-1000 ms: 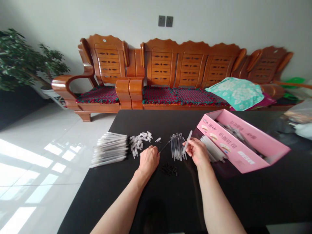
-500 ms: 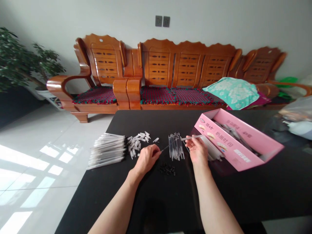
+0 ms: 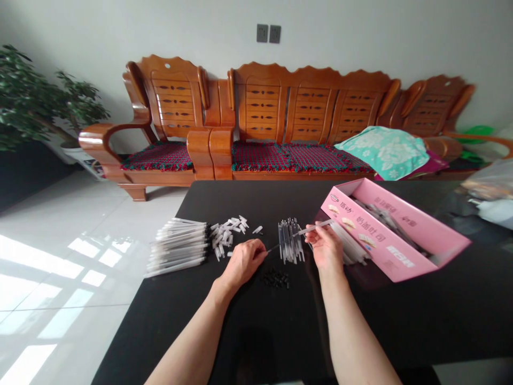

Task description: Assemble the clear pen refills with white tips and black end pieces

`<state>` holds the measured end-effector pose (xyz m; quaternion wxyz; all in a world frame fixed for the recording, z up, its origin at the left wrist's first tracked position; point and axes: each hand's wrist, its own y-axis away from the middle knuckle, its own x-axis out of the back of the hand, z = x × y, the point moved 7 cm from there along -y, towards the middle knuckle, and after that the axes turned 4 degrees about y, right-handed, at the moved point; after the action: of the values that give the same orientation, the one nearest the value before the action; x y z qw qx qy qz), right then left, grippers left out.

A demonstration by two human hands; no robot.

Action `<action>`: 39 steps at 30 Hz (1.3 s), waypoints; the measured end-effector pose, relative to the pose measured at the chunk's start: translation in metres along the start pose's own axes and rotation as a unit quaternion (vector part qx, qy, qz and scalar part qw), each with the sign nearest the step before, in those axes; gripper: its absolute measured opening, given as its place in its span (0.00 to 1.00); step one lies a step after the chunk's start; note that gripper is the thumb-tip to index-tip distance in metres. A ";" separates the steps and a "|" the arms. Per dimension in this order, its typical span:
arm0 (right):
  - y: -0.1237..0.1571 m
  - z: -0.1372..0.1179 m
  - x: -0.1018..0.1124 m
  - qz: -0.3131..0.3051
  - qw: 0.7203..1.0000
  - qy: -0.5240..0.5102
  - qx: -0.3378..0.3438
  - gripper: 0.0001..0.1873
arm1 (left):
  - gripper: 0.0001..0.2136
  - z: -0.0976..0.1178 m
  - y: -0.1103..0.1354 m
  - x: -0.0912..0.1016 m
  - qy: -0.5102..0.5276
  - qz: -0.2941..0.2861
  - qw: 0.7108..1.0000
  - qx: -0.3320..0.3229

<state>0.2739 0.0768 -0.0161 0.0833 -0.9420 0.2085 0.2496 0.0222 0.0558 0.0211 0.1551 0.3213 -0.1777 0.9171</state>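
Note:
My left hand (image 3: 245, 261) is closed in a pinch on the end of a thin dark pen refill (image 3: 276, 247). Between the fingers of my right hand (image 3: 326, 248) is a whitish pen barrel (image 3: 308, 230), tilted up to the right. The refill's far end meets the barrel's left end; how far in it sits is too small to tell. Beneath them lies a bundle of pen refills (image 3: 289, 251). Small black plugs (image 3: 276, 278) form a heap nearer me. White pen caps (image 3: 229, 230) are scattered beyond my left hand, beside a stack of white pens (image 3: 178, 248) with black ends.
More pale barrels (image 3: 352, 248) lie right of my right hand, against a pink box (image 3: 395, 256) holding further pen parts. Everything rests on a black table (image 3: 240, 342). A wooden bench (image 3: 260, 101) with a turquoise cloth (image 3: 382, 152) stands behind it.
The refill and the barrel have come together, end to end, above the bundle; a gap showed between them before. Both hands have otherwise hardly moved.

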 end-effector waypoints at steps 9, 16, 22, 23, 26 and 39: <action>0.003 0.000 -0.006 -0.005 1.000 0.014 -0.004 0.14 | 0.04 0.003 0.000 0.000 0.008 -0.008 1.000 -0.002; 0.007 0.007 -0.016 -0.035 0.998 0.033 -0.041 0.14 | 0.05 -0.006 0.001 -0.010 0.194 -0.001 0.978 0.079; 0.007 0.014 -0.016 -0.049 0.995 0.023 -0.079 0.14 | 0.14 0.003 0.001 -0.024 0.463 -0.053 0.881 0.084; 0.007 0.016 -0.016 -0.054 0.994 0.017 -0.090 0.14 | 0.15 0.006 0.001 -0.023 0.479 -0.060 0.872 0.078; 0.011 0.021 -0.021 -0.083 0.988 0.010 -0.130 0.14 | 0.15 0.010 0.001 -0.022 0.491 -0.055 0.867 0.069; 0.022 0.028 -0.036 -0.149 0.972 -0.038 -0.179 0.10 | 0.11 -0.018 0.005 0.028 0.208 0.224 0.948 0.089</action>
<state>0.2234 0.0774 -0.0232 -0.0425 -0.9519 0.0146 0.3033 -0.0108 0.0641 0.0248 -0.0501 0.0875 -0.1261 0.9869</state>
